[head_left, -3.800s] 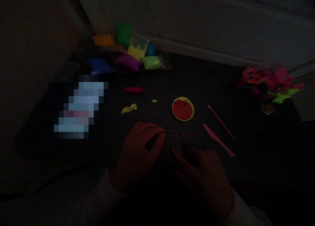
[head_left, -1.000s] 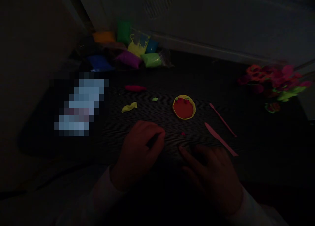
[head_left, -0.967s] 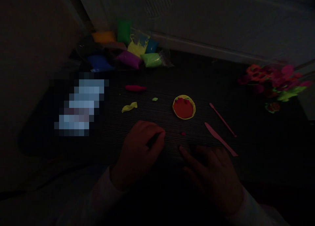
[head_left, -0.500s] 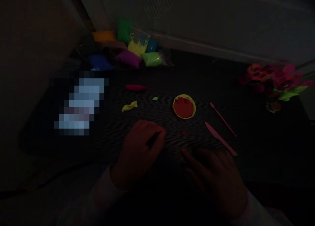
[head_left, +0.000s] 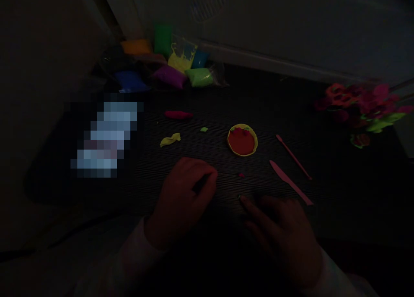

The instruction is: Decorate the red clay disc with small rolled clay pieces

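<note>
In the head view, which is very dim, two bare hands in pale sleeves are at the near edge of a dark, finely ribbed table. The left hand (head_left: pixel 184 202) is curled on its side, its thumb and forefinger together at the tips; whether anything is pinched between them cannot be told. The right hand (head_left: pixel 284 232) lies palm down with its fingers apart, the forefinger reaching forward to a tiny greenish speck (head_left: pixel 239 197) at its tip; whether the speck is on the finger or the table is unclear. A small pink piece (head_left: pixel 241 175) lies just beyond that fingertip, between the hands and a shallow red round (head_left: pixel 241 142) with a yellow rim, which has small pink and green bits along its far inner edge. To the right of the round are a thin pink stick (head_left: pixel 293 157) and a pink knife-shaped tool (head_left: pixel 290 182), both slanted. To its left are a light green scrap (head_left: pixel 203 129), a twisted yellow strip (head_left: pixel 170 139) and a deep pink roll (head_left: pixel 178 115). Colourful packets (head_left: pixel 170 77) cluster at the back left, a pixelated bright rectangle (head_left: pixel 108 137) lies left, and vivid flower-like shapes (head_left: pixel 359 101) fill the far right
</note>
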Available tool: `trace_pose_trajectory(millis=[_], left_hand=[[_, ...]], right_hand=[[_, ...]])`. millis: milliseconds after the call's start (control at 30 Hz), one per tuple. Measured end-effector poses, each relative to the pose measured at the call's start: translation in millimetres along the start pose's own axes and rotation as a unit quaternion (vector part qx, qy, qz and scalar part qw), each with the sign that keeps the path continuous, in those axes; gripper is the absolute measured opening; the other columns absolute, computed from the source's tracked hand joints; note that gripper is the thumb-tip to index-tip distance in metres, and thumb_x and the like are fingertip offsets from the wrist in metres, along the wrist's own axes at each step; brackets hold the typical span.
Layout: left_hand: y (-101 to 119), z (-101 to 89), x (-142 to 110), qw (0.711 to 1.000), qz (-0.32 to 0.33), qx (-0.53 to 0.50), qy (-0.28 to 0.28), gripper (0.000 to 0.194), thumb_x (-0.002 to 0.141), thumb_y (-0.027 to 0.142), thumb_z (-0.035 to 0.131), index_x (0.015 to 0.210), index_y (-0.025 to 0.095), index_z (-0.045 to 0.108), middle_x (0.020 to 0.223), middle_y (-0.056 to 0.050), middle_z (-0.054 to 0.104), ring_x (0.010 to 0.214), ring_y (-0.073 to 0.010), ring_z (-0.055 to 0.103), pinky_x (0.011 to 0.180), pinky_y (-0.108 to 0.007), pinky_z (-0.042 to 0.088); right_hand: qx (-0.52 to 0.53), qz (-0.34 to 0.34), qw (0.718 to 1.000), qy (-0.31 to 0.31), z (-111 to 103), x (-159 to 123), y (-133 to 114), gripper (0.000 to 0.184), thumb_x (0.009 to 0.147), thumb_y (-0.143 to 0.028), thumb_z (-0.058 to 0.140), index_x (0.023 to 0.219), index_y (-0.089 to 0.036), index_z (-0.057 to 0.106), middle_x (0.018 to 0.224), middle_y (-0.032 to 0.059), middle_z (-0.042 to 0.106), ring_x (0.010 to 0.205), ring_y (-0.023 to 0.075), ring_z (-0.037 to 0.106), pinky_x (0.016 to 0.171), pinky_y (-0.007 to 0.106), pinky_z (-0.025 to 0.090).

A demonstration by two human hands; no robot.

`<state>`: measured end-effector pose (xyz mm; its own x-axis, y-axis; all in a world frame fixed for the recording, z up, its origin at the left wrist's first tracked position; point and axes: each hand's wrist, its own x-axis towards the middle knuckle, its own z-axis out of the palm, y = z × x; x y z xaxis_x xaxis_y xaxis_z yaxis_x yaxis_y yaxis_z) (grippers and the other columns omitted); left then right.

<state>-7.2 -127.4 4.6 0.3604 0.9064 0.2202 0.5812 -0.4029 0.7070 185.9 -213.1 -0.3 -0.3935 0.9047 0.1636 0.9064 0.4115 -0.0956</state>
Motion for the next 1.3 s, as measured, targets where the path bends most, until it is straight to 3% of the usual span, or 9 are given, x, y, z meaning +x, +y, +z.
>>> trace_pose_trajectory(millis=[367, 500, 700, 933, 1067, 1300], left_hand=[[-0.9, 0.5, -0.1, 1.0, 0.003, 0.003, -0.002, 0.007, 0.077, 0.016, 0.051, 0.079, 0.016, 0.058, 0.078, 0.0, 0.061, 0.077, -0.0124, 0.054, 0.072, -0.026, 0.043], [-0.1, 0.0, 0.6, 1.0, 0.003, 0.009, -0.008, 0.006, 0.077, 0.016, 0.052, 0.079, 0.016, 0.058, 0.078, 0.0, 0.06, 0.077, -0.0117, 0.054, 0.073, -0.025, 0.042], [0.6, -1.0, 1.4, 1.0, 0.0, 0.004, -0.006, 0.007, 0.077, 0.016, 0.052, 0.078, 0.015, 0.059, 0.076, 0.0, 0.061, 0.076, -0.0119, 0.054, 0.072, -0.025, 0.043], [0.9, 1.9, 0.7, 0.999, 0.017, 0.017, -0.034, 0.01, 0.076, 0.018, 0.053, 0.081, 0.018, 0.061, 0.079, -0.001, 0.062, 0.077, -0.0146, 0.054, 0.071, -0.03, 0.042], [1.0, 4.6, 0.8, 0.998, 0.032, 0.03, -0.048, 0.009, 0.077, 0.018, 0.052, 0.081, 0.018, 0.061, 0.078, -0.001, 0.062, 0.076, -0.0153, 0.053, 0.07, -0.032, 0.041], [-0.1, 4.1, -0.3, 0.998, 0.024, 0.027, -0.055, 0.009, 0.078, 0.018, 0.052, 0.081, 0.018, 0.06, 0.079, -0.001, 0.062, 0.077, -0.0148, 0.052, 0.071, -0.031, 0.041]], right_hand=[[0.094, 0.035, 0.995, 0.016, -2.1, -1.2, 4.7, 0.029, 0.08, -0.021, 0.046, 0.109, -0.016, 0.052, 0.087, 0.0076, 0.056, 0.075, 0.0168, 0.05, 0.061, 0.033, 0.043], [0.134, 0.063, 0.989, 0.016, -3.3, 9.6, 4.5, 0.025, 0.08, -0.018, 0.047, 0.105, -0.018, 0.054, 0.085, 0.0059, 0.058, 0.076, 0.0156, 0.052, 0.063, 0.031, 0.044], [0.146, 0.053, 0.988, 0.01, -4.4, 27.3, 2.5, 0.016, 0.08, -0.02, 0.047, 0.09, -0.019, 0.06, 0.081, 0.0045, 0.06, 0.071, 0.0149, 0.054, 0.061, 0.031, 0.045], [0.214, 0.127, 0.968, 0.022, -8.6, 40.2, 12.1, 0.018, 0.08, -0.02, 0.048, 0.095, -0.02, 0.058, 0.086, 0.0037, 0.062, 0.08, 0.0132, 0.057, 0.071, 0.029, 0.049], [0.213, 0.128, 0.969, 0.005, -4.6, 48.4, 15.9, 0.017, 0.079, -0.021, 0.05, 0.095, -0.02, 0.057, 0.088, 0.0037, 0.061, 0.082, 0.0141, 0.056, 0.078, 0.033, 0.047], [0.191, 0.131, 0.973, -0.007, -0.5, 55.8, 17.0, 0.011, 0.079, -0.021, 0.049, 0.086, -0.019, 0.058, 0.084, 0.0037, 0.059, 0.08, 0.0144, 0.055, 0.072, 0.03, 0.047]])
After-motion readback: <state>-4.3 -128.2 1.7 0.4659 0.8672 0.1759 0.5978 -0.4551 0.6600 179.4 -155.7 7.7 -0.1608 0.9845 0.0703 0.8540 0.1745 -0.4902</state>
